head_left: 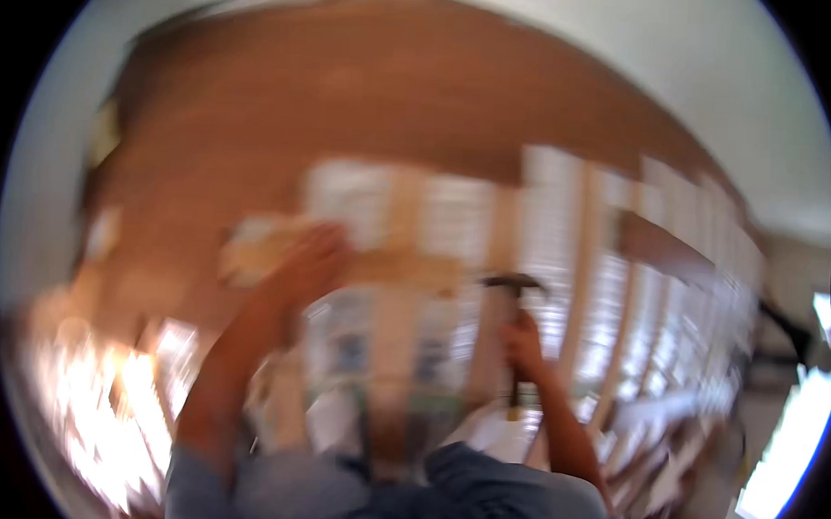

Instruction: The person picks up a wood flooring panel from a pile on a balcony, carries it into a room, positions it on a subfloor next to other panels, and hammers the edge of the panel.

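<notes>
My right hand (pixel 524 347) is closed round the handle of a hammer (pixel 515 281), its dark head pointing away from me. A short way to the left, my left hand (pixel 320 254) is at the left end of a pale wooden board (pixel 406 270) that lies crosswise. Motion smears its fingers, and whether it grips the board or only rests there is unclear. Under and around the board are white, shiny, wrapped-looking pieces (pixel 458 215), alternating with tan wooden strips (pixel 395 327). Another pale piece (pixel 256 245) appears just beyond my left forearm.
Reddish-brown floor (pixel 348 83) stretches ahead to pale walls (pixel 759 116). More white pieces and strips run off to the right, with a dark brown board (pixel 663 245) across them. Bright, blurred clutter (pixel 108 413) sits at lower left. My knees (pixel 517 492) are close below.
</notes>
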`<move>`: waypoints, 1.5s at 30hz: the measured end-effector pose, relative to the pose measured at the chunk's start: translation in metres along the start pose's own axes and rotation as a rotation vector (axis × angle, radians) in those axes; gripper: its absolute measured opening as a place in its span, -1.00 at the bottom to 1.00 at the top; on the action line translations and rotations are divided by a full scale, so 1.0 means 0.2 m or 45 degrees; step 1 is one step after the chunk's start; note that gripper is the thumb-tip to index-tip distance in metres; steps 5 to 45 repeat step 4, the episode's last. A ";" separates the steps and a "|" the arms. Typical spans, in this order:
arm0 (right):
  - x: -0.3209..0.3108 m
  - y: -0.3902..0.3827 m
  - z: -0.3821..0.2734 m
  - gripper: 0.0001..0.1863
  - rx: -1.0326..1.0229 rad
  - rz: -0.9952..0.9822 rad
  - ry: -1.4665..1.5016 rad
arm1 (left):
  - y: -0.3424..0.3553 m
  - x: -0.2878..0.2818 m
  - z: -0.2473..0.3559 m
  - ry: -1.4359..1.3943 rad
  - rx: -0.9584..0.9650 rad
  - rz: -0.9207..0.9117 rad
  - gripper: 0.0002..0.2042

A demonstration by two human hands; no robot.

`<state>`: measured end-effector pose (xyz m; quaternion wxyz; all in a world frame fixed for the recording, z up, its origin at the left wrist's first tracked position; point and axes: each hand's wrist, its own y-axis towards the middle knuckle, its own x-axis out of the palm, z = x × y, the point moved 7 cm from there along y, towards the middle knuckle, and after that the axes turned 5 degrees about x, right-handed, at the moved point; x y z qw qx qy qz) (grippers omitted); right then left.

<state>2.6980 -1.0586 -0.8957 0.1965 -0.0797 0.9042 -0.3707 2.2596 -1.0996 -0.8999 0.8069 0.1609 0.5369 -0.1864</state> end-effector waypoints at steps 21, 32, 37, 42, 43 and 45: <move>-0.13 0.02 0.12 -0.81 0.184 0.072 0.523 | 0.38 -0.07 0.12 0.006 0.157 0.173 -0.24; -0.13 0.02 0.12 -0.81 0.184 0.072 0.523 | 0.38 -0.07 0.12 0.006 0.157 0.173 -0.24; -0.13 0.02 0.12 -0.81 0.184 0.072 0.523 | 0.38 -0.07 0.12 0.006 0.157 0.173 -0.24; -0.13 0.02 0.12 -0.81 0.184 0.072 0.523 | 0.38 -0.07 0.12 0.006 0.157 0.173 -0.24; -0.13 0.02 0.12 -0.81 0.184 0.072 0.523 | 0.38 -0.07 0.12 0.006 0.157 0.173 -0.24; -0.13 0.02 0.12 -0.81 0.184 0.072 0.523 | 0.38 -0.07 0.12 0.006 0.157 0.173 -0.24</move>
